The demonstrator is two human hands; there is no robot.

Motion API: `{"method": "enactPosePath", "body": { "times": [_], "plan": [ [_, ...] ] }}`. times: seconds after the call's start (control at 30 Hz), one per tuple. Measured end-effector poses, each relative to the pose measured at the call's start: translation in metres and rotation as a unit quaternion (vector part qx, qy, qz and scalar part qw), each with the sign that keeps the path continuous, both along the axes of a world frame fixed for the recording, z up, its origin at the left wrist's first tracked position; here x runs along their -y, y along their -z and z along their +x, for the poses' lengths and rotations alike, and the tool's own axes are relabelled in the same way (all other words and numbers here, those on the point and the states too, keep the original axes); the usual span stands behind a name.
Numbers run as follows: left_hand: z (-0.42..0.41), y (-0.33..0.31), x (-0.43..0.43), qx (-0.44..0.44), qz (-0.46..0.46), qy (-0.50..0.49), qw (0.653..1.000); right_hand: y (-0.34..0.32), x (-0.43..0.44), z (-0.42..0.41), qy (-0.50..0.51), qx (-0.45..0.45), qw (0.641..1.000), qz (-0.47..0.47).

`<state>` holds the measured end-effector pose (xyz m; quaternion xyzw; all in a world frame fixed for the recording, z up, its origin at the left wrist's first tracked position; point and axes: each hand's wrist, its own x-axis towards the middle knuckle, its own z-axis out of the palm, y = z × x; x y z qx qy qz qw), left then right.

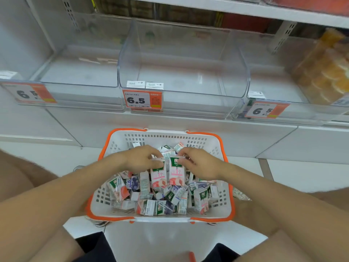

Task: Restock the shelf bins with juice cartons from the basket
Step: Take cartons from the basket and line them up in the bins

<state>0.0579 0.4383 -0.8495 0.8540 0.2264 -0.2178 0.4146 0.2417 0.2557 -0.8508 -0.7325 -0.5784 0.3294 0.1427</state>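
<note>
A white basket with an orange rim (pixel 160 217) stands on the floor, filled with several small juice cartons lying jumbled. My left hand (pixel 140 158) grips the top of one upright pink peach carton (pixel 158 175). Beside it my right hand (pixel 197 162) pinches the top of a second pink peach carton (pixel 177 173). Both cartons are held side by side just above the pile. Above the basket sit clear plastic shelf bins: a left bin (pixel 79 72), a middle bin (pixel 181 72) and a right bin (pixel 273 86), each with a 6.5 price tag.
The far-right bin (pixel 324 69) holds orange-printed cartons. A white shelf board (pixel 226 8) runs above the bins. My knees flank the basket on the white floor. Small white cartons (pixel 144 85) stand at the middle bin's front.
</note>
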Motion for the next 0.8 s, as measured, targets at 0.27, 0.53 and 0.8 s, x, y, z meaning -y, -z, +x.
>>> {"method": "enactPosePath", "body": {
  "times": [0.27, 0.53, 0.8],
  "plan": [
    [-0.006, -0.067, 0.005, 0.1, -0.029, -0.083, 0.991, -0.057, -0.007, -0.011, 0.074, 0.006, 0.991, 0.107],
    [-0.035, -0.146, -0.028, 0.172, 0.027, -0.031, 0.984, -0.108, -0.019, -0.052, 0.027, 0.181, 0.955, 0.233],
    [-0.107, -0.204, -0.092, 0.305, 0.051, -0.194, 0.931, -0.163, -0.083, -0.09, 0.017, 0.168, 0.901, 0.4]
  ]
}}
